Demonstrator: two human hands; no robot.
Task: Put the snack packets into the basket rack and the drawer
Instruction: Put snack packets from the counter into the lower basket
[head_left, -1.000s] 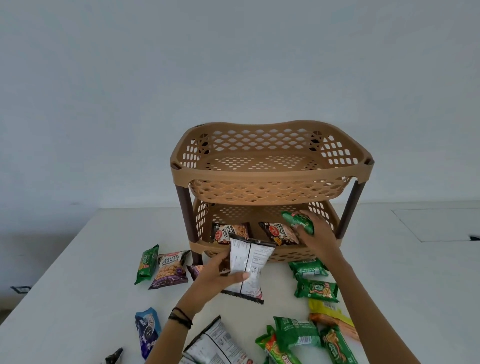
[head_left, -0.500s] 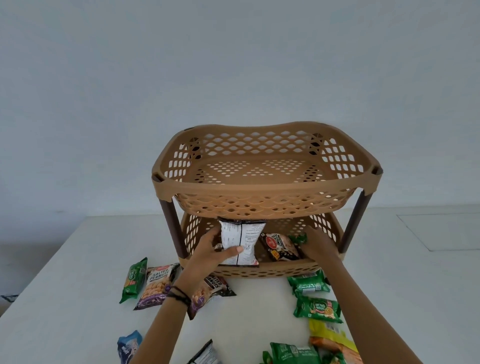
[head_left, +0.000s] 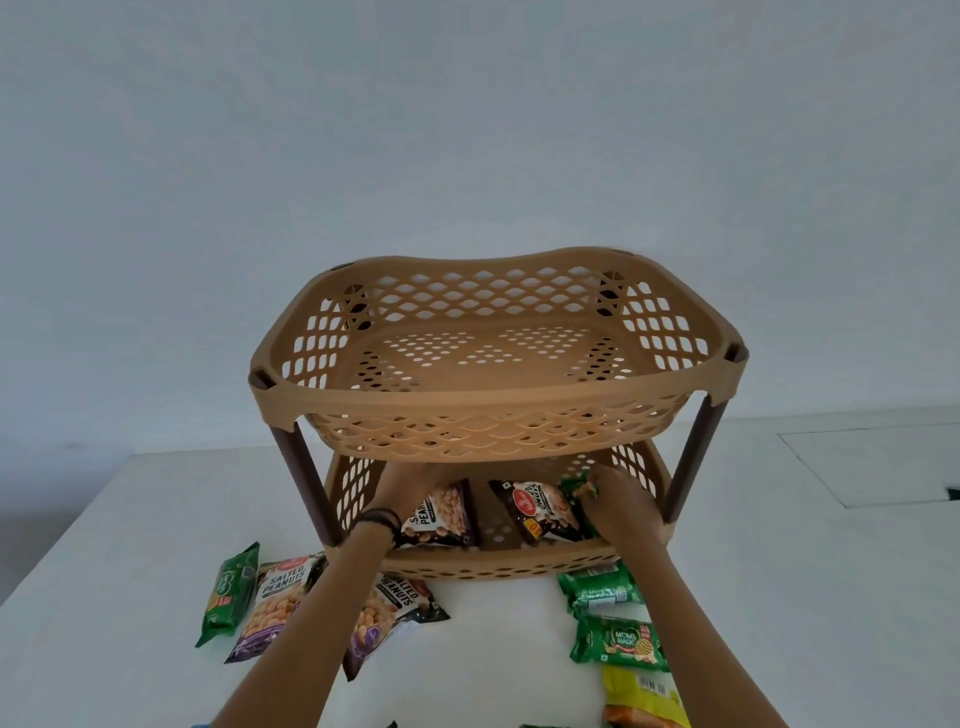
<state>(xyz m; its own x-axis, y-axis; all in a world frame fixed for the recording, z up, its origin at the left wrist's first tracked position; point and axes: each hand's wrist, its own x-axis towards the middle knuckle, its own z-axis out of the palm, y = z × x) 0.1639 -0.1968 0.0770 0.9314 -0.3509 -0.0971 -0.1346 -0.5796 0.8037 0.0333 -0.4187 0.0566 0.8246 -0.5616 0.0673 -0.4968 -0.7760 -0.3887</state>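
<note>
Both hands now reach inside the lower tier (head_left: 498, 564) of the tan perforated plastic two-tier basket rack (head_left: 493, 400); a second ago they were only coming up to its front rim. The left hand (head_left: 405, 483), black bands at the wrist, is pushed in deep beneath the upper basket (head_left: 670, 332), which hides its fingers. The white-backed packet it carried in is out of sight, and whether the hand has let go cannot be told. The right hand (head_left: 621, 501) sits at the tier's right end, fingers curled over a small green packet (head_left: 574, 491) that is now down inside the tier. Beside it lean a dark red-logo nut packet (head_left: 540, 512) and a dark salted-peanuts packet (head_left: 441, 519).

Two more packets thus look all but delivered, with plenty left. On the white table (head_left: 130, 545), purple salted-peanuts bags (head_left: 280, 597) and a green packet lie left of the forearms. Green biscuit packs (head_left: 621, 642) and a yellow packet (head_left: 644, 691) lie to the right. No drawer is in view.

Room is tight. The gap between the lower rim and the upper basket's underside is shallow, and dark brown corner posts (head_left: 306, 478) flank it. The hands' likeliest way out is straight back over the rim, where a wrist could tip the leaning packets. The upper basket shows only its perforated floor.
</note>
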